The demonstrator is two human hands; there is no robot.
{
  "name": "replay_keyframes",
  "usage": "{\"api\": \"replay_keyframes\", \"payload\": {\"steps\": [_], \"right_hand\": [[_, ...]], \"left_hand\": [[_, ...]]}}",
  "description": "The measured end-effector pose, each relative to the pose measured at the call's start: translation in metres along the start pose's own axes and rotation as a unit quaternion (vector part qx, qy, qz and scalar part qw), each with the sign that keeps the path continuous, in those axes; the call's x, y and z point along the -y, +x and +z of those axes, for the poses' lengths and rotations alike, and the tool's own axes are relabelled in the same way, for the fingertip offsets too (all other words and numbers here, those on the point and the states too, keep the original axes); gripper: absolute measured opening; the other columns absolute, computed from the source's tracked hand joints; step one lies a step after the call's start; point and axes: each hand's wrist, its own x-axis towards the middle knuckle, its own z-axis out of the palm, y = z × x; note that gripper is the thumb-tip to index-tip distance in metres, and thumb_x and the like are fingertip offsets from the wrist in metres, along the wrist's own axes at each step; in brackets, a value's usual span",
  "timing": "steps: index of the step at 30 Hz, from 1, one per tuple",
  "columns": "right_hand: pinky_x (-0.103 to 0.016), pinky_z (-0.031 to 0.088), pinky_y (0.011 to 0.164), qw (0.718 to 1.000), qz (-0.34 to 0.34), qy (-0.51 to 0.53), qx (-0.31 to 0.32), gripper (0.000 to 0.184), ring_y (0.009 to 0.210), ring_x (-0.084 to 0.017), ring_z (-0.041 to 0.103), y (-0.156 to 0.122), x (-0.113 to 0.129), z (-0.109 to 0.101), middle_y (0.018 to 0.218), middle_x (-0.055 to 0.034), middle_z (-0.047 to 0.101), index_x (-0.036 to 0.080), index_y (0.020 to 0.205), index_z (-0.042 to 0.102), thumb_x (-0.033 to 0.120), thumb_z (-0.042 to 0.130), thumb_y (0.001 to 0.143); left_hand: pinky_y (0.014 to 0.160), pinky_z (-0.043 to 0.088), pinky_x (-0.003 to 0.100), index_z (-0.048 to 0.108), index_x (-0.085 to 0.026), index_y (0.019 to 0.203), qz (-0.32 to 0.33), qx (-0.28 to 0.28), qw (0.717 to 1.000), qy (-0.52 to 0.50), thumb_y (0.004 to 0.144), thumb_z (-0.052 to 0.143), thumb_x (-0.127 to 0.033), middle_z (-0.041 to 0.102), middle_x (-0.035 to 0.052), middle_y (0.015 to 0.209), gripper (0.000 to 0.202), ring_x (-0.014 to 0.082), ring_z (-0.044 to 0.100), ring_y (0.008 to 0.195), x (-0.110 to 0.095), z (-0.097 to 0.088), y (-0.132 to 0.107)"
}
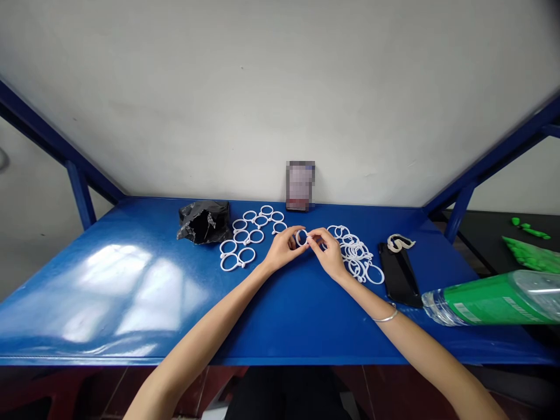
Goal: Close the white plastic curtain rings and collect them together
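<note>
A white ring [297, 236] is held just above the tabletop [280, 326], between middle and far edge, with the fingers of the left hand [283, 251] pinching its left side and those of the right hand [327, 249] pinching its right. Toward the far edge, left of the hands, lies a spread of white rings [247, 238], with a crumpled black bag [205, 221] just beyond it toward the far left corner. A heap of overlapping rings [356, 252] crowds close to the right hand, leaving little room on that side. Farther toward the right edge is a flat black object [400, 277] with a pale looped band [399, 242] across its far end. A green-labelled bottle [494, 298] lies on its side by the near right corner, beside the right forearm. Straight ahead, a blurred-out upright device [300, 186] leans near the wall [262, 105] at the far edge
</note>
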Motion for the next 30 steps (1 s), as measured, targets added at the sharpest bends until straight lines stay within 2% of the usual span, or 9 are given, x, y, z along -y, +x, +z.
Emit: {"api": "replay_keyframes", "payload": {"steps": [30], "right_hand": [[-0.03, 0.054, 0.066, 1.0, 0.002, -0.009, 0.001, 0.017, 0.075, -0.018, 0.064, 0.0017, 0.0026, -0.0009, 0.087, -0.0035, 0.066, 0.023, 0.091, 0.063, 0.038, 0.055, 0.094]], "left_hand": [[0.055, 0.045, 0.019, 0.061, -0.016, 0.118, -0.002, 0.012, 1.0, 0.017, 0.08, 0.066, -0.042, 0.064, 0.0002, 0.083, 0.046, 0.006, 0.051, 0.055, -0.0001, -0.0006, 0.0005]]}}
